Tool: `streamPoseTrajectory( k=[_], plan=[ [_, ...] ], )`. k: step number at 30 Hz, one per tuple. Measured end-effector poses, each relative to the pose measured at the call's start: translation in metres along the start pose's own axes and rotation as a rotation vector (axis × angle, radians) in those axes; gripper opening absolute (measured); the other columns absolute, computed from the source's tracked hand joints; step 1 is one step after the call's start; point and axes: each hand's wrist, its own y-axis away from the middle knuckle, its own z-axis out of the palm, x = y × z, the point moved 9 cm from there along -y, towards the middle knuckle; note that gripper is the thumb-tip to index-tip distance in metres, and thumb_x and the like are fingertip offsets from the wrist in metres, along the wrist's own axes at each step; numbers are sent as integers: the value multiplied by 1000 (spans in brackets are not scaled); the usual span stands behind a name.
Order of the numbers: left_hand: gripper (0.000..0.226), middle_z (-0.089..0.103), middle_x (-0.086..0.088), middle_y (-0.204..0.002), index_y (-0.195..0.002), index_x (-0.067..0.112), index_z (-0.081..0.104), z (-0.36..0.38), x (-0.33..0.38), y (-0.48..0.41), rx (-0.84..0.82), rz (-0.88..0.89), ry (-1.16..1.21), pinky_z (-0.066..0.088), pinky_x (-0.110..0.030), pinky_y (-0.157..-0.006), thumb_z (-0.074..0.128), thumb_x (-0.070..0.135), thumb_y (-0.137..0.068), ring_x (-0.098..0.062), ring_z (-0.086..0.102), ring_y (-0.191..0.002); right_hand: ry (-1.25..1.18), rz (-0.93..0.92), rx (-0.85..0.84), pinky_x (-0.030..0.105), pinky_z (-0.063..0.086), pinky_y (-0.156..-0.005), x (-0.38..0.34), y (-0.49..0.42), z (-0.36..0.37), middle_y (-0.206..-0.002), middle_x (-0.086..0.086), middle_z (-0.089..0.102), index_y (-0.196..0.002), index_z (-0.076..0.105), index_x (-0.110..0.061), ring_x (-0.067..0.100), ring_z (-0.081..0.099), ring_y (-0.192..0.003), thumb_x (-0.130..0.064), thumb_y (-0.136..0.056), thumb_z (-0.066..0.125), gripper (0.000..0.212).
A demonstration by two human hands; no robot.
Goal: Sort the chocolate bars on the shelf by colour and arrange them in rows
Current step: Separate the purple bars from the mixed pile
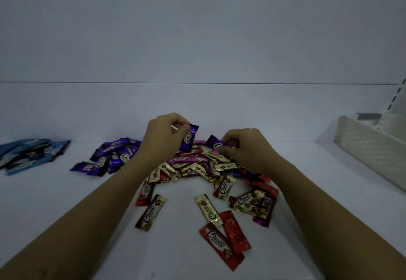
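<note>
The left grip (162, 141) is curled tight round a purple bar (189, 138), pinching it near its upper end so that the wrapper stands nearly upright above the far edge of the mixed pile (197, 166). The right grip (246, 148), fingers likewise curled, pinches a second purple bar (214, 142) at the pile's far right side; whether that bar is clear of the heap cannot be told. Gold, red, pink and dark brown bars lie jumbled between the two forearms on the white shelf (66, 202). A gold bar (207, 208) and two overlapping red bars (224, 241) lie loose at the near side. Left of the heap, just beside the left wrist, sits a purple pile (109, 156), and farther left, well apart, a blue pile (28, 154). A white basket (369, 148) stands at the right edge of the shelf.
</note>
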Motion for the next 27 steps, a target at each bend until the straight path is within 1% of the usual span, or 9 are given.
streamPoseTrajectory(
  k=[3,6,10,15,19,21,22,24,27],
  plan=[
    [7,64,5,-80,-90,18,68,-25,-17,6,11,-50,-68,40,-14,-59,62,20,-92,-4,57,-68,-19,-4,-14,21,45,-61,-8,2,3,-73,-15,61,-83,64,-26,0,55,-66,-40,-85,69,15],
    [7,66,2,-74,-89,18,68,-57,-47,10,9,-171,-23,41,-16,-55,62,19,-92,-6,57,-60,-14,1,-44,24,50,-62,-23,-3,5,-72,-11,64,-77,61,-31,4,59,-66,-41,-84,70,16],
    [10,68,-1,-71,-83,19,67,-97,-85,14,-6,-251,-43,43,-17,-51,61,17,-91,-8,59,-56,73,-59,-142,13,41,-61,-67,-19,22,-75,-16,62,-93,69,-23,-2,56,-66,-30,-89,67,8],
    [9,70,-3,-68,-85,11,67,-128,-136,15,-41,-360,36,55,-27,-59,60,12,-91,-13,66,-57,145,-92,-218,18,41,-59,-129,-52,60,-88,-3,67,-103,70,-17,-1,50,-63,-20,-91,63,14],
    [8,72,-10,-76,-87,2,67,-135,-172,14,-102,-479,244,51,-18,-48,59,3,-90,-11,66,-52,133,-63,-273,13,39,-58,-162,-82,95,-96,0,70,-105,72,-15,4,54,-68,-17,-90,65,17],
    [7,72,-12,-75,-86,1,68,-136,-187,12,-113,-482,242,46,-17,-43,62,4,-88,-12,65,-50,136,-25,-312,15,44,-68,-171,-94,114,-102,1,71,-106,72,-14,10,60,-80,-16,-88,67,19],
    [6,71,-10,-73,-86,3,69,-136,-193,11,-104,-464,182,45,-18,-44,64,6,-87,-13,65,-53,147,3,-329,19,45,-73,-172,-98,124,-104,2,71,-106,73,-14,13,61,-86,-16,-87,68,20],
    [8,70,-2,-73,-89,10,70,-136,-202,9,-73,-375,-32,49,-23,-57,68,17,-85,-15,65,-66,164,61,-335,22,46,-77,-169,-105,139,-106,3,70,-105,73,-15,17,63,-92,-16,-87,67,20],
    [19,69,0,-90,-100,20,67,-132,-201,6,-83,-241,-247,52,-32,-77,68,32,-86,-19,63,-87,158,113,-270,23,45,-75,-163,-111,144,-105,3,69,-104,72,-17,15,60,-88,-15,-87,65,18]
  ],
)
